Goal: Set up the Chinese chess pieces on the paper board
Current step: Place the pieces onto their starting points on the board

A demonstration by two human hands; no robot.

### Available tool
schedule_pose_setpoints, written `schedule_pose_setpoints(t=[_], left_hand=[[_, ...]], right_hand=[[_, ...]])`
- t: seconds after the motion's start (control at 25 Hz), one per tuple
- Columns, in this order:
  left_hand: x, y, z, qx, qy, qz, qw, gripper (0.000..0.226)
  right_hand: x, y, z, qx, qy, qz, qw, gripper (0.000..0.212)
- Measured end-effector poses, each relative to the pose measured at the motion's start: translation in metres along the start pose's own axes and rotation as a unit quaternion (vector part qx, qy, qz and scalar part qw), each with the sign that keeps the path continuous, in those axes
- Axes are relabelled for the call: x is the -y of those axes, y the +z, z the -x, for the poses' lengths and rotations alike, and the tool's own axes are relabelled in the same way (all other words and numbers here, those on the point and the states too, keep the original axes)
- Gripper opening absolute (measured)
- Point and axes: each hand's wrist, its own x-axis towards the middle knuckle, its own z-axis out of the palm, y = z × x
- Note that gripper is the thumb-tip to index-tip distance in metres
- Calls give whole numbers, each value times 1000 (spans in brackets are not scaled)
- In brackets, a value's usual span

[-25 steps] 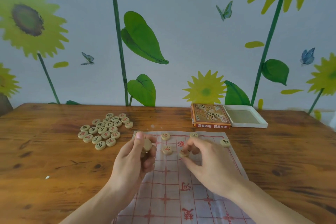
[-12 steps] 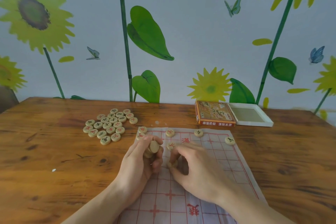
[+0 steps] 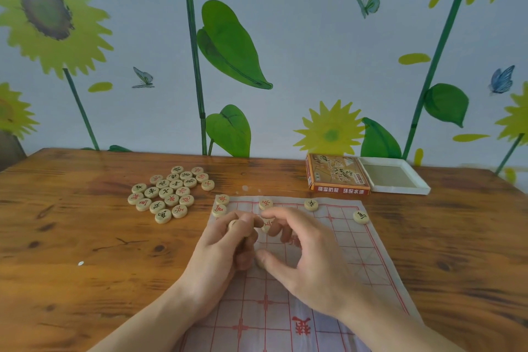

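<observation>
- Over the near half of the paper board (image 3: 357,260), both hands hover close together, almost touching.
- Left hand (image 3: 225,248): its fingers (image 3: 248,220) are curled round a few round wooden pieces; the pale edge of one held piece (image 3: 233,223) peeps out by the fingertips.
- Right hand (image 3: 303,248): fingers bent into a loose arch with the thumb down near the board; I cannot tell whether it pinches anything, though a red-marked piece (image 3: 267,224) lies just under its fingertips.
- Along the board's far edge sit two red-marked pieces (image 3: 221,204) at the left corner, one red piece (image 3: 265,204), a black-marked piece (image 3: 311,204) and another black piece (image 3: 361,216) near the right edge.
- The board is whitish with red grid lines, lying flat on the wooden tabletop (image 3: 85,251).
- A loose cluster of unplaced pieces (image 3: 168,193) lies on the tabletop, left of the board.
- An orange chess box (image 3: 337,174) and its white tray (image 3: 394,177) lie side by side behind the board.
</observation>
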Motion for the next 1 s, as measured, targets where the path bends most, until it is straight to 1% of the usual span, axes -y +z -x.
schedule_pose_setpoints(t=[0.08,0.16,0.28,0.44,0.56,0.64,0.76,0.84,1.0], left_hand=[[-1,2,3,31,53,-94,994,36],[-2,7,6,47,76,-135,987,32],[-1,8,5,26,43,-107,993,34],[4,3,0,-5,7,-46,999,39],[5,0,-2,-3,0,-19,1000,34],[6,-2,-3,1,2,-15,1000,31],[6,-3,-3,-3,-2,-5,1000,34],[5,-2,-3,-3,-3,0,1000,31],[4,-1,-2,3,9,-27,1000,24]], right_hand=[[1,2,0,3,-22,-6,1000,47],[-2,4,-2,-15,-29,-4,999,41],[-4,1,-3,-46,1,-24,999,34],[-3,1,-3,-49,23,-43,998,33],[-2,0,-3,-52,27,-41,997,32],[-2,0,-4,-54,29,-38,997,31],[-3,1,-4,-67,20,-31,997,31],[-3,1,-4,-70,16,-33,997,30],[-2,1,-3,-64,11,-35,997,29]])
